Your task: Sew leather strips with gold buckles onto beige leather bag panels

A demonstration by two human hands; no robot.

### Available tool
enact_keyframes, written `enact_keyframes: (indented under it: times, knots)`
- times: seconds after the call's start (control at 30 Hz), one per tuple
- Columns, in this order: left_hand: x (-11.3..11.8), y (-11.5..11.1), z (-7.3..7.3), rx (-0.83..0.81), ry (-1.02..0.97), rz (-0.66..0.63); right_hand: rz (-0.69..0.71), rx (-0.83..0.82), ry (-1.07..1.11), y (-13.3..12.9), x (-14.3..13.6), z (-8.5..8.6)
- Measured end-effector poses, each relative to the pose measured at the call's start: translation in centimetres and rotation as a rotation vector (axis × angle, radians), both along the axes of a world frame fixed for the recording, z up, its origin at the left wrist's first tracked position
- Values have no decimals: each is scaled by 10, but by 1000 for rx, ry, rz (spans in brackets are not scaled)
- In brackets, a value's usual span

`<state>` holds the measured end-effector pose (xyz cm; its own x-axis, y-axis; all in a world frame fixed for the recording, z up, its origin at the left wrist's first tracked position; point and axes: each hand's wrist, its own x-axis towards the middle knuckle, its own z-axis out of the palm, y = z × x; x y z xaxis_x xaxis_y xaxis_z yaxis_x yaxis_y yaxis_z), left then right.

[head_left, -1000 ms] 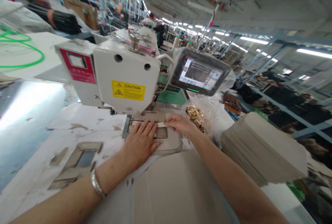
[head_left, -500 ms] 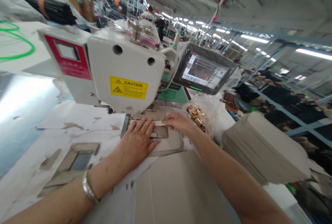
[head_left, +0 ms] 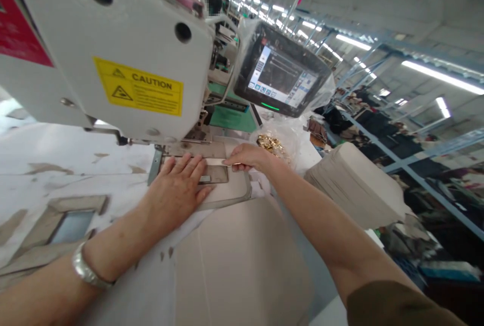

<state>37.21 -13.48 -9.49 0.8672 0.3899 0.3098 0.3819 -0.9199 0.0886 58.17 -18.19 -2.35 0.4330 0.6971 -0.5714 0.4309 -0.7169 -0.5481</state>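
My left hand lies flat with its fingers stretched out, their tips on the left part of a narrow pale strip. The strip runs across a metal clamp plate with a rectangular opening. My right hand pinches the strip's right end between thumb and fingers. Under the plate is a beige rounded panel, its right corner showing. Both hands are just in front of the white sewing machine head, whose needle area is partly hidden. Another large beige panel lies nearer to me.
A touchscreen stands behind my right hand. Beside it is a plastic bag of gold metal fittings. A tall stack of beige panels is at the right. On the left, a beige frame-shaped template lies on white sheeting.
The view has moved closer to the machine and turned, so everything sits larger and further left. Both hands stay on the strip, with the left flat and the right pinching its end.
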Motion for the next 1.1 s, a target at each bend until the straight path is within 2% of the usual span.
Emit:
enact_keyframes:
  times: [0.1, 0.23, 0.3, 0.47, 0.6, 0.73, 0.9, 1.1]
  knots:
    - [0, 0, 0, -8, 3, -11, 3, 17, -50, -1, -6, 4]
    - [-1, 1, 0, -7, 2, -30, -9, 141, -126, -4, -14, 11]
    - [-1, 1, 0, 5, 6, -40, -77, 207, -36, -6, -14, 12]
    - [-1, 2, -3, 29, -3, -40, -290, 286, 372, -12, -9, 6]
    - [-1, 2, -3, 32, 0, -44, -377, 302, 443, -14, -7, 1]
    - [-1, 1, -2, -4, -18, -49, -400, 287, 463, -14, -7, 0]
    - [-1, 1, 0, -67, -30, -46, -356, 262, 411, -13, -3, -4]
    - [0, 0, 0, -47, -29, -43, -339, 250, 385, -13, -3, -4]
